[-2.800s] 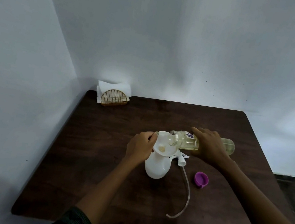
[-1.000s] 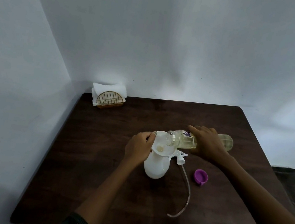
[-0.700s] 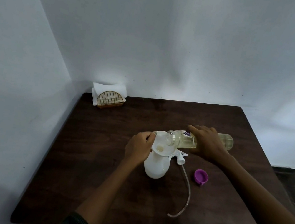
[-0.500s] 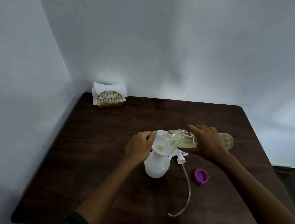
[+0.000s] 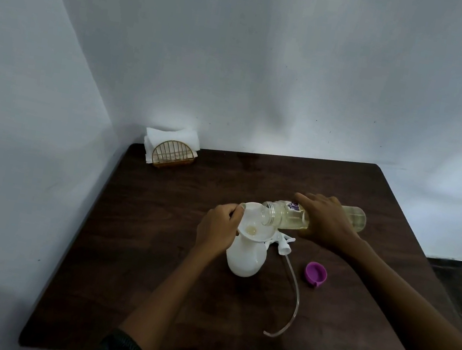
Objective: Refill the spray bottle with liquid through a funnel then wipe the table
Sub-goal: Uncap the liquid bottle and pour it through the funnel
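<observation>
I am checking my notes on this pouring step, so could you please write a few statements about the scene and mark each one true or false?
1. The right hand holds the clear bottle tipped over the funnel. True.
2. The left hand lies flat on the table. False: it grips the funnel's rim at the top of the white spray bottle.
3. The purple cap is screwed onto the clear bottle. False: it lies on the table, to the right of the spray bottle.
4. The spray head with its tube lies on the table, off the spray bottle. True.
5. A napkin holder stands at the table's far left corner. True.
</observation>
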`<state>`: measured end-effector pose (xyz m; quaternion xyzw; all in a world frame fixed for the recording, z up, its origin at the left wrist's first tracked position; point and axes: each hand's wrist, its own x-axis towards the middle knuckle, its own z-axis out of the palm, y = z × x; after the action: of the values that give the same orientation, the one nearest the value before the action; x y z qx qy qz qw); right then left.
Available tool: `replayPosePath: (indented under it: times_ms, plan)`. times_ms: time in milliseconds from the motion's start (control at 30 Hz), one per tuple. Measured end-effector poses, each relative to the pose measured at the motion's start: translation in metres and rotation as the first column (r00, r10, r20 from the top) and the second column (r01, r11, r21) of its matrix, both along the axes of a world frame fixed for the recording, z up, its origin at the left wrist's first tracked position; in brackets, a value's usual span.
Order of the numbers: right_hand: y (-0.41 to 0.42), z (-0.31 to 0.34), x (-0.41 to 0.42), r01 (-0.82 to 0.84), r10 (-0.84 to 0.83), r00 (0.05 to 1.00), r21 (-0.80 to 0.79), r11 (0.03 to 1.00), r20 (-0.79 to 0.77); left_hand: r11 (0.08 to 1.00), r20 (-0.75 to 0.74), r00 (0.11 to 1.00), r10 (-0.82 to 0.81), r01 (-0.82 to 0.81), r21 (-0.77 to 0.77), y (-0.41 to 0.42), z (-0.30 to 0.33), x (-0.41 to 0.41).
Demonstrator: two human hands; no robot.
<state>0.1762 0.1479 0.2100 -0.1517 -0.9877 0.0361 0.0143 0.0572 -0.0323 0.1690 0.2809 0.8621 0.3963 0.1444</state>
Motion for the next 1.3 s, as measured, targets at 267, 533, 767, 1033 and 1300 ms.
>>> replayPosePath:
  times_ms: [267,533,767,1033,1300]
  plan:
    - [-0.0006,0.0019,-0.0007,0.007,-0.007,1.0,0.005,1.0,0.018,1.0,-0.006,1.0,0.0,0.0,-0.008,0.0001,0.0017,0.0005]
    - [-0.0021,0.0006,-0.0021,0.0,0.0,1.0,0.003,1.0,-0.003,1.0,-0.007,1.0,-0.008,0.008,-0.004,-0.0017,0.0018,-0.0017]
    - [-0.0006,0.0007,-0.0038,0.004,-0.004,1.0,0.002,1.0,0.0,1.0,0.002,1.0,-0.002,0.002,-0.003,0.0001,0.0015,-0.0027]
    - [0.0002,-0.0011,-0.0041,0.009,-0.009,1.0,0.001,1.0,-0.014,1.0,-0.001,1.0,-0.006,0.006,-0.001,-0.0001,0.0033,-0.0026]
    - [-0.0011,0.0013,-0.0048,0.009,-0.009,1.0,0.0,1.0,0.004,1.0,-0.004,1.0,-0.007,0.007,0.009,-0.0003,0.0017,-0.0039]
